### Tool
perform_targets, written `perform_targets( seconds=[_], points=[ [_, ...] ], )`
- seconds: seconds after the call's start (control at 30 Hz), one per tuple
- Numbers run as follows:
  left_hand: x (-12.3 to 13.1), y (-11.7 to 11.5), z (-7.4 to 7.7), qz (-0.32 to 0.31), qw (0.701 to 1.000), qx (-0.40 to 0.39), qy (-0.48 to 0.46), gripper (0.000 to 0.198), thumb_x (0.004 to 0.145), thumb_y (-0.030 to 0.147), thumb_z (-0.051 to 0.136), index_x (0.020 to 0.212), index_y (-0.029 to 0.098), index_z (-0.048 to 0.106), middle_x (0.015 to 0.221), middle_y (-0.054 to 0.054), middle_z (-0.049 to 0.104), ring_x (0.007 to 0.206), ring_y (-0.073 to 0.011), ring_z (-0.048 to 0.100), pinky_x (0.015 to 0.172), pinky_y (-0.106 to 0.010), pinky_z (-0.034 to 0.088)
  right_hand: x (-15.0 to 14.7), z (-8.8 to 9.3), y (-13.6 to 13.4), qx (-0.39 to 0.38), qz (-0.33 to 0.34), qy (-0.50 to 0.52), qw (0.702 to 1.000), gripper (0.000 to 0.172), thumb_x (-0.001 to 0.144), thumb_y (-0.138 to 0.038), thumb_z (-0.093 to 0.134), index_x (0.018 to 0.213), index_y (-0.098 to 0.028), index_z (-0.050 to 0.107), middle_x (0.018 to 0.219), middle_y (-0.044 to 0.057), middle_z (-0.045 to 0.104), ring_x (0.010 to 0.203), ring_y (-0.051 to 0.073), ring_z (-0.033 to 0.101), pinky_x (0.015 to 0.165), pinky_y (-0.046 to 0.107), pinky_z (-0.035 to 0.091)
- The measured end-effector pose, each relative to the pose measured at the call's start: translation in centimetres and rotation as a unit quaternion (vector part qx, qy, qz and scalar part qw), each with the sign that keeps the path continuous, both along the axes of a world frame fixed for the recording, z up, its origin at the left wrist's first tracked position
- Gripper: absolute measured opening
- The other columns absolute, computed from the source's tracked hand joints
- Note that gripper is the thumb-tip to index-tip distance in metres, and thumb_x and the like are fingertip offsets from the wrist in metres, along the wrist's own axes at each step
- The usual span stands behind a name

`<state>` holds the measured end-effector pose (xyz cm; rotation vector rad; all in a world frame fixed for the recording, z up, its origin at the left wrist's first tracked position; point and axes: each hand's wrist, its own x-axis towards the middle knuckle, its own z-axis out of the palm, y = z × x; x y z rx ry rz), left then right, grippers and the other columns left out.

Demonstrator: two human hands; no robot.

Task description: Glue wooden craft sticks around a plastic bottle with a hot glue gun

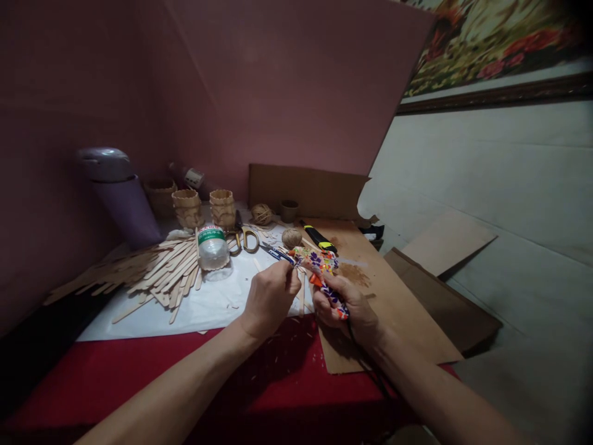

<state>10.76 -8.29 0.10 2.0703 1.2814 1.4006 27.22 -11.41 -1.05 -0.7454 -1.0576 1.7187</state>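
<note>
My right hand (349, 306) is wrapped round the handle of a glue gun (319, 259) with a floral pattern and an orange trigger. A clear glue stick (352, 262) juts from its rear, and a dark cord hangs below. The nozzle points left, just above my left hand (273, 293). Those fingers are pinched together; what they hold, if anything, is hidden. Behind them lies a slim dark-blue tool (278, 253), partly covered. A ball of twine (291, 237) sits just beyond the nozzle.
Many wooden craft sticks (173, 272) lie left, beside a clear bottle piece (213, 250) and scissors (250, 240). Two stick-built cups (222, 209) stand behind, near a purple flask (123, 201). A yellow-black utility knife (319, 236) rests on the brown board (398, 296).
</note>
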Motion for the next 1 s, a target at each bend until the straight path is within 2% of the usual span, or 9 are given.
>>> perform_targets(
  seconds=[0.1,0.17,0.3,0.53,0.67,0.77,0.87,0.93,1.0],
  points=[
    [-0.1,0.0,0.3,-0.001,0.999,0.01,0.037,0.024,0.077,0.013,0.054,0.059,0.022,0.043,0.058,0.001,0.044,0.056,-0.0147,0.04,0.059,-0.027,0.028,0.1,0.2,-0.1,-0.021,0.004,0.038,0.999,0.033,0.088,-0.048,0.059,0.095,-0.017,0.068,0.046,-0.007,0.047,0.031,0.003,0.022,0.031,0.014,0.018],
    [-0.2,0.0,0.4,-0.004,0.998,0.022,0.061,0.023,0.078,0.012,0.053,0.059,0.022,0.044,0.059,0.0,0.046,0.057,-0.0151,0.041,0.059,-0.027,0.029,0.1,0.4,-0.1,-0.03,0.003,0.054,0.998,0.04,0.089,-0.046,0.059,0.118,-0.019,0.062,0.048,-0.009,0.049,0.032,0.003,0.019,0.032,0.013,0.019],
    [-0.2,0.1,0.2,-0.002,0.995,0.05,0.088,0.025,0.082,0.013,0.05,0.06,0.022,0.044,0.059,-0.001,0.047,0.057,-0.0151,0.042,0.059,-0.027,0.028,0.1,0.6,0.0,-0.03,0.015,0.068,0.997,0.045,0.091,-0.044,0.056,0.129,-0.02,0.055,0.048,-0.01,0.047,0.033,0.003,0.013,0.033,0.012,0.022],
    [-0.5,0.3,0.7,0.002,0.994,0.052,0.094,0.024,0.08,0.014,0.05,0.059,0.021,0.045,0.061,-0.002,0.049,0.059,-0.0155,0.042,0.059,-0.027,0.027,0.4,0.8,0.2,-0.042,0.038,0.083,0.995,0.038,0.092,-0.042,0.055,0.122,-0.019,0.057,0.045,-0.011,0.043,0.034,0.003,0.011,0.033,0.012,0.021],
    [-1.1,0.5,1.2,0.008,1.0,0.023,-0.009,0.024,0.078,0.019,0.053,0.057,0.022,0.044,0.056,0.001,0.045,0.055,-0.0136,0.038,0.059,-0.026,0.027,0.4,1.0,0.2,-0.055,0.047,0.086,0.994,0.032,0.091,-0.042,0.056,0.114,-0.02,0.058,0.045,-0.011,0.043,0.033,0.003,0.011,0.032,0.012,0.02],
    [-1.1,0.7,1.1,-0.025,0.991,-0.057,-0.115,0.032,0.082,0.028,0.053,0.053,0.021,0.043,0.049,0.003,0.04,0.05,-0.0117,0.035,0.054,-0.026,0.026,0.2,0.8,0.3,-0.045,0.028,0.096,0.994,0.028,0.09,-0.042,0.058,0.108,-0.02,0.059,0.048,-0.01,0.047,0.034,0.003,0.014,0.032,0.012,0.018],
    [-0.4,0.8,0.8,-0.105,0.959,-0.172,-0.2,0.035,0.082,0.041,0.057,0.055,0.02,0.049,0.046,0.005,0.04,0.045,-0.0095,0.033,0.048,-0.024,0.025,0.0,0.7,0.4,-0.031,-0.005,0.097,0.995,0.025,0.089,-0.043,0.06,0.094,-0.018,0.06,0.05,-0.008,0.05,0.033,0.003,0.019,0.031,0.013,0.02],
    [0.1,0.8,0.7,-0.157,0.923,-0.245,-0.253,0.031,0.074,0.045,0.067,0.065,0.017,0.058,0.046,0.007,0.042,0.043,-0.0076,0.032,0.044,-0.022,0.023,-0.2,0.5,0.4,-0.021,-0.023,0.087,0.996,0.028,0.088,-0.044,0.061,0.08,-0.017,0.059,0.049,-0.007,0.05,0.033,0.003,0.022,0.031,0.014,0.021],
    [0.5,0.7,0.8,-0.192,0.886,-0.298,-0.299,0.036,0.065,0.046,0.076,0.072,0.016,0.06,0.047,0.008,0.043,0.04,-0.0056,0.031,0.041,-0.02,0.02,-0.3,0.4,0.4,-0.009,-0.032,0.067,0.997,0.036,0.089,-0.046,0.06,0.069,-0.016,0.057,0.048,-0.006,0.049,0.033,0.003,0.024,0.031,0.015,0.022]
  ],
)
